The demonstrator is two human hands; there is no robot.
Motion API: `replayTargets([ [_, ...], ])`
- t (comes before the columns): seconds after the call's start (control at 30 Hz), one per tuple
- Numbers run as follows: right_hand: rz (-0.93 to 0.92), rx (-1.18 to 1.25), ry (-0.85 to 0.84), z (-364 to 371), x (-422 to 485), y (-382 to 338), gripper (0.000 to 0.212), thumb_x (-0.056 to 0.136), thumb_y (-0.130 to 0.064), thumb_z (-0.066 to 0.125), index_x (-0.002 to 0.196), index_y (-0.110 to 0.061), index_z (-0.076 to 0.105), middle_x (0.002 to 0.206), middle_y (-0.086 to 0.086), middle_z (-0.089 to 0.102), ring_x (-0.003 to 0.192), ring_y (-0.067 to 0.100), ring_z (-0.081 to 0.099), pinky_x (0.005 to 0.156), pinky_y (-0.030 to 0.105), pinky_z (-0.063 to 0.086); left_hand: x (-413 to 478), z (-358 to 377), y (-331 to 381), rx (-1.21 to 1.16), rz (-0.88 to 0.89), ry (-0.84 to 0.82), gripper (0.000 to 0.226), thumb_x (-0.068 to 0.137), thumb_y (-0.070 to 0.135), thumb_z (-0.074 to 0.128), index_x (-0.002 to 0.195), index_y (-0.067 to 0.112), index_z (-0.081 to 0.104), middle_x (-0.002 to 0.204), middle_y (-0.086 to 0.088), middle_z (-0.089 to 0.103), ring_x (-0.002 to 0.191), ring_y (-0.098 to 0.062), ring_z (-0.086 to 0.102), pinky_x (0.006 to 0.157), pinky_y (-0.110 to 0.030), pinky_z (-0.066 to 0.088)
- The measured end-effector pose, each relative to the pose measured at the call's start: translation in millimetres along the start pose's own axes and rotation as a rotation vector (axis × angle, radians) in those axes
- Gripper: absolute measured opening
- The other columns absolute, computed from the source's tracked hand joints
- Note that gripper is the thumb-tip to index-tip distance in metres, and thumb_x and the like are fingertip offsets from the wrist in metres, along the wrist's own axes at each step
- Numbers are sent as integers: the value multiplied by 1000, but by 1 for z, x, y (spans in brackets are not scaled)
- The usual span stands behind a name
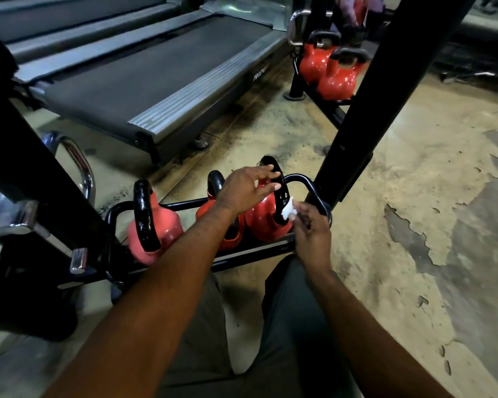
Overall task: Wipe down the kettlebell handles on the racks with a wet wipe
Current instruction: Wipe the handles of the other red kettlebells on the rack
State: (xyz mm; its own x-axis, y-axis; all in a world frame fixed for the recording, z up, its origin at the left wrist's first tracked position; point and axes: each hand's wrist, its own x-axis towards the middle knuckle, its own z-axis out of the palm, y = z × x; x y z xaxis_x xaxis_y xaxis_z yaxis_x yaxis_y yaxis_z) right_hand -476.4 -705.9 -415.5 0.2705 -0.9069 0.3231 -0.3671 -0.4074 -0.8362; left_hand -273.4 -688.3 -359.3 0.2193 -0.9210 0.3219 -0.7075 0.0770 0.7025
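Three red kettlebells with black handles stand on a low black rack (305, 179) in front of me. My right hand (312, 234) pinches a crumpled white wet wipe (288, 209) against the lower part of the handle (281, 185) of the right kettlebell (260, 222). Over that same handle hovers my left hand (246, 188), fingers spread and relaxed, fingertips close to the handle's top. The middle kettlebell (210, 209) is largely hidden behind my left wrist. The left kettlebell (163, 225) stands apart with its handle (144, 214) facing me.
A treadmill (144, 79) lies beyond the rack. A black upright post (368, 116) rises just right of the rack. Two more red kettlebells (328, 70) sit on a second rack at the back. Chrome bars (78, 165) stand at the left. Worn floor spreads to the right.
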Motion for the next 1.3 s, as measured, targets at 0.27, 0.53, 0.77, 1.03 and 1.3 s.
replayTargets([
  [0.27, 678, 492, -360, 12, 68, -24, 32, 81, -17, 52, 102, -8, 74, 100, 15, 73, 97, 31, 63, 80, 37, 50, 0, 1, -1, 4, -4, 11, 36, 84, 46, 71, 117, 30, 71, 133, 9, 63, 122, -8, 59, 106, -40, 46],
  [0.53, 122, 163, -54, -1, -3, -12, 14, 84, -22, 76, 95, -14, 70, 97, 0, 66, 86, 13, 64, 79, 23, 51, 0, 1, -2, 19, 7, 16, 40, 83, 53, 66, 116, 32, 70, 133, 10, 63, 120, -7, 60, 104, -43, 48],
  [0.77, -298, -356, 49, 28, -6, -20, 27, 69, 5, 69, 91, -10, 73, 91, 5, 54, 88, 25, 53, 76, 37, 49, -2, 0, 4, 78, 30, 11, 41, 84, 52, 63, 118, 30, 70, 132, 8, 63, 119, -12, 61, 101, -43, 48],
  [1.03, 17, 33, 71, 3, -10, 2, 23, 72, -12, 69, 83, -33, 70, 105, -20, 59, 103, 16, 61, 86, 45, 52, -8, 6, 12, 244, 162, 23, 31, 90, 42, 63, 117, 27, 71, 130, 5, 65, 117, -17, 61, 98, -45, 48],
  [1.3, 271, 275, -352, -22, 30, 9, 16, 79, 5, 74, 90, -4, 68, 98, 20, 69, 79, 7, 66, 74, 25, 55, -9, 14, 3, 123, 183, 73, 30, 87, 43, 66, 112, 28, 73, 130, 9, 64, 116, -9, 61, 98, -41, 49],
])
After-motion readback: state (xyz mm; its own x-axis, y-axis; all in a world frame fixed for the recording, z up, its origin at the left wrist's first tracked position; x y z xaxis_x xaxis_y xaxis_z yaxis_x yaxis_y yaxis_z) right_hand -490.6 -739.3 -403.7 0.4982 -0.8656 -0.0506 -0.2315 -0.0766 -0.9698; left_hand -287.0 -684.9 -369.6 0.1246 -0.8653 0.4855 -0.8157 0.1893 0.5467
